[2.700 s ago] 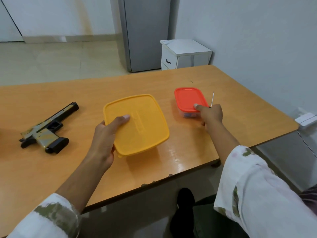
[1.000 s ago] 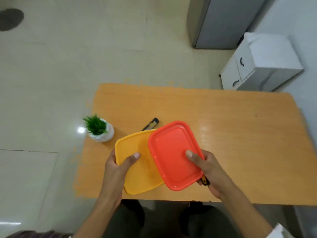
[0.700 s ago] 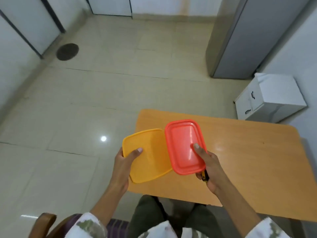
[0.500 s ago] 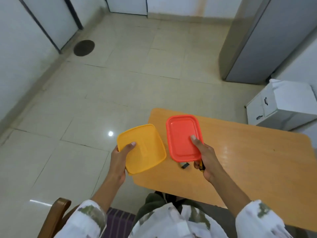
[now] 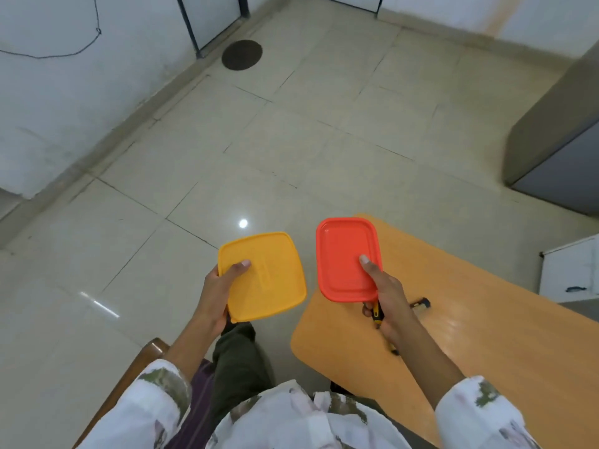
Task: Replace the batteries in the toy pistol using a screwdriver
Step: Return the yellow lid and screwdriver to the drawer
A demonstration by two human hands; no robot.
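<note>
Two boxes fill my hands: left hand (image 5: 215, 296) grips the yellow square plastic box (image 5: 272, 280) over floor (image 5: 291, 140), mid-frame; right hand (image 5: 390, 296) pinches the red rectangular plastic box (image 5: 343, 251) plus the yellow-black screwdriver (image 5: 376, 314) (crowded, could slip). Only a tip of the toy pistol (image 5: 420, 303) shows, just right.

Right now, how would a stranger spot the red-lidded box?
Find the wooden table at the right. Above its left edge, the right hand holds the red-lidded box. Unlike the yellow-lidded box, held by the left hand over the floor, it is red and narrower.

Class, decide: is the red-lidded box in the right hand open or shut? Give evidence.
Shut: the red lid covers its whole top, the thumb of the right hand pressed on it.
</note>
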